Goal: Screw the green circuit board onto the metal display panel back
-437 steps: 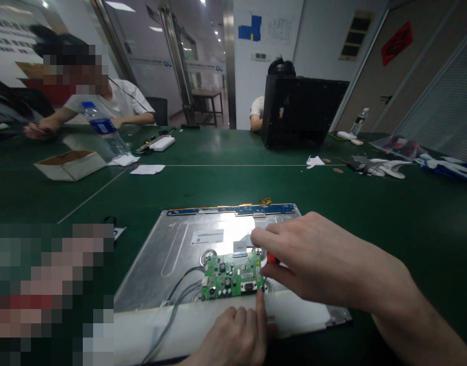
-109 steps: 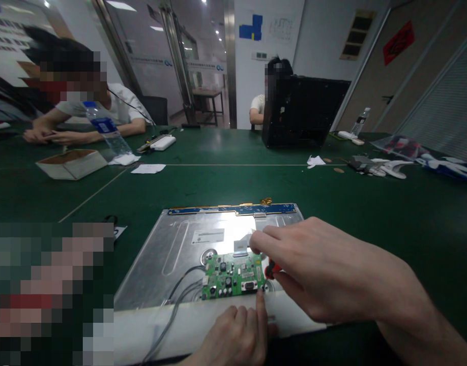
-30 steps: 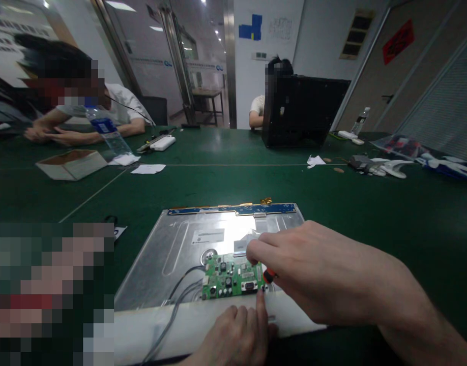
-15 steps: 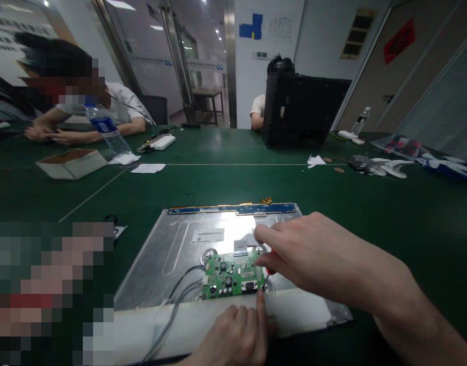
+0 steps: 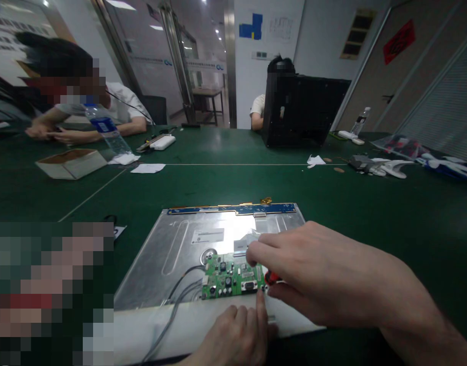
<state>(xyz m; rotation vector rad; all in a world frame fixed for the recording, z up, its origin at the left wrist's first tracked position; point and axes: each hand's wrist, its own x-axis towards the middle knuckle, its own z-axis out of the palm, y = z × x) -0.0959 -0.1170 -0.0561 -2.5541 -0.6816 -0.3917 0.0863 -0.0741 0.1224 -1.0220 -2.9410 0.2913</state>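
A green circuit board (image 5: pixel 233 274) with a video connector and grey cables sits on the back of a flat metal display panel (image 5: pixel 180 234). My right hand (image 5: pixel 313 274) is bent over the board's right edge, its fingers closed round a red-and-black screwdriver (image 5: pixel 270 277), mostly hidden by the hand. My left hand (image 5: pixel 233 333) rests on the white strip (image 5: pixel 130 330) along the panel's near side. Its index finger is stretched out to the board's near right corner, while the other visible fingers are bent. No held object shows in it; the thumb is hidden.
A paper box (image 5: pixel 73 165), a water bottle (image 5: pixel 107 127) and a white card (image 5: pixel 148 168) lie at the left of the green table (image 5: pixel 218 183). A large black monitor (image 5: pixel 305 109) stands at the back; tools (image 5: pixel 378 165) lie on the right. Two people sit across.
My right hand has shifted slightly down and towards me, exposing more of the screwdriver's red-and-black part and covering the panel's right corner. My left hand has stayed in place.
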